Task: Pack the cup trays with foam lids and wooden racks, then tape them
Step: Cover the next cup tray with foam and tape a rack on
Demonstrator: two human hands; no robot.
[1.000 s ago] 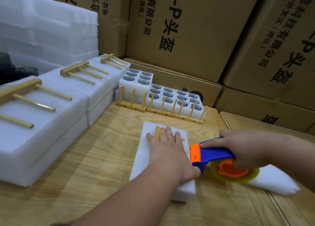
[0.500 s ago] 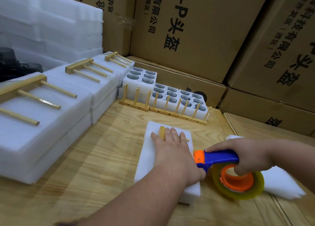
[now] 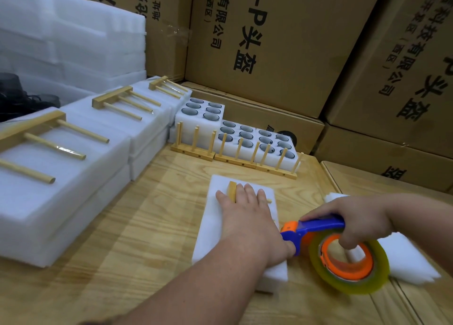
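A white foam-lidded cup tray [image 3: 213, 226] lies in the middle of the wooden table. A wooden rack [image 3: 232, 189] lies on its lid, mostly hidden under my left hand [image 3: 247, 216], which presses flat on it with straight fingers. My right hand [image 3: 360, 219] grips a blue and orange tape dispenser [image 3: 316, 229] with a yellowish tape roll [image 3: 353, 263]. The dispenser's orange nose sits at the tray's right edge, by my left thumb.
Three open foam cup trays [image 3: 235, 138] stand at the back behind upright wooden racks [image 3: 235, 156]. Packed foam trays with racks on top [image 3: 73, 153] line the left side. Loose foam [image 3: 411, 258] lies under my right hand. Cardboard boxes [image 3: 269, 42] wall the back and right.
My right hand has drawn the tape dispenser lower and nearer to me along the tray's right side. My left hand stays pressed on the rack.
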